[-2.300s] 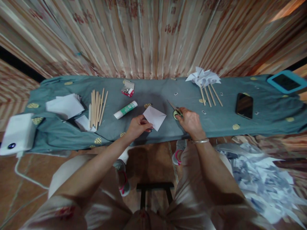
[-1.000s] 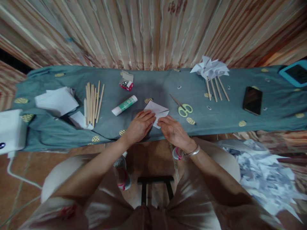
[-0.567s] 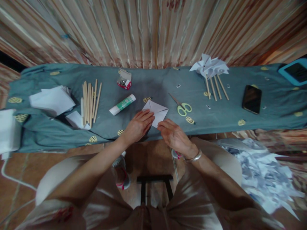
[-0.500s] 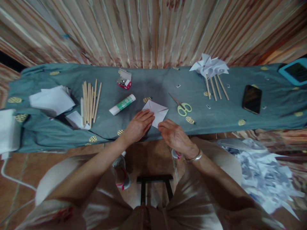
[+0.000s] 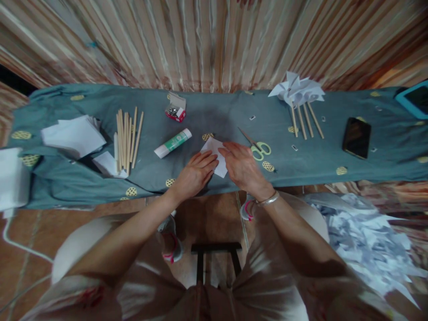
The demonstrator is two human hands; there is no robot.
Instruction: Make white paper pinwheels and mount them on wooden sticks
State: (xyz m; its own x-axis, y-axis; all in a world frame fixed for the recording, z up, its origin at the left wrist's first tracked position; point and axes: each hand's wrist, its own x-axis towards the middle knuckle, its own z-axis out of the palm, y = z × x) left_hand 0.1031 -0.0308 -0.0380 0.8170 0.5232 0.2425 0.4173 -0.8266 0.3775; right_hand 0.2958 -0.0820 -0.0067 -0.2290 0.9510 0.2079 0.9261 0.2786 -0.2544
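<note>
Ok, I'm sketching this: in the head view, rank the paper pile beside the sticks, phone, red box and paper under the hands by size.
1. Paper pile beside the sticks
2. Phone
3. Red box
Unranked: white paper under the left hand and right hand, which partly hide it.

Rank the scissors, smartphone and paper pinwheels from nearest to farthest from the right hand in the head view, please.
1. Scissors, just right of the right hand.
2. Paper pinwheels, ahead and to the right.
3. Smartphone, farthest right of these.
</note>
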